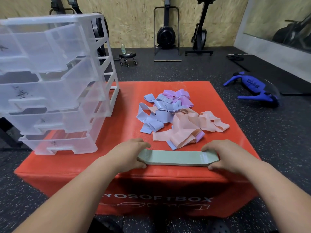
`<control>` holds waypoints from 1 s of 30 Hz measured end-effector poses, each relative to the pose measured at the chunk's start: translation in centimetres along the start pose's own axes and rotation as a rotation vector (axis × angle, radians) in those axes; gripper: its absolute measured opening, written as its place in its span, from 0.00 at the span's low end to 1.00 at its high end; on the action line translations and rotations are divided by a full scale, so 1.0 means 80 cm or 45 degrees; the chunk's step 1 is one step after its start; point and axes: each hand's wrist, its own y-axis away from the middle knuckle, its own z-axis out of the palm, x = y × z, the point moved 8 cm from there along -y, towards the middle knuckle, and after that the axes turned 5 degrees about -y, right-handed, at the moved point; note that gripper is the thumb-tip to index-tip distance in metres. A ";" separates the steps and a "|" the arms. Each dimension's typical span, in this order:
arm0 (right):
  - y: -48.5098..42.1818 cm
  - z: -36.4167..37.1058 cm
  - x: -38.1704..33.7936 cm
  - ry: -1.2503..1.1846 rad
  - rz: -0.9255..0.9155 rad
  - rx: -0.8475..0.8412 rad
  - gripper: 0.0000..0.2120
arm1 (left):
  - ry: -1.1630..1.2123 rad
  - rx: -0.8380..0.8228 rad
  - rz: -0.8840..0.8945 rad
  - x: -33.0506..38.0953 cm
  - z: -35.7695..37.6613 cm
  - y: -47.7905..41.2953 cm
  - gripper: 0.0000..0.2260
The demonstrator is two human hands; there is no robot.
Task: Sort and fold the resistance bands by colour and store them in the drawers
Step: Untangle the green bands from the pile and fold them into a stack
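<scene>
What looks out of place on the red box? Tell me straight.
The heap of fabric resistance bands lies tangled, colours mixed: one lilac band pokes from under the peach ones, apart from the other lilac bands at the back.

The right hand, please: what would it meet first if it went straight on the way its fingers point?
Past the green band it holds, probably the nearest peach bands, though depth is unclear.
</scene>
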 end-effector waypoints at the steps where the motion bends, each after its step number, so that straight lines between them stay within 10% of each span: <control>1: -0.001 0.000 0.000 0.007 -0.002 -0.007 0.32 | 0.004 -0.005 0.006 0.001 0.000 -0.001 0.36; 30: -0.200 -0.052 0.009 -0.187 -0.160 0.301 0.29 | 0.311 0.357 -0.005 -0.060 -0.027 -0.156 0.31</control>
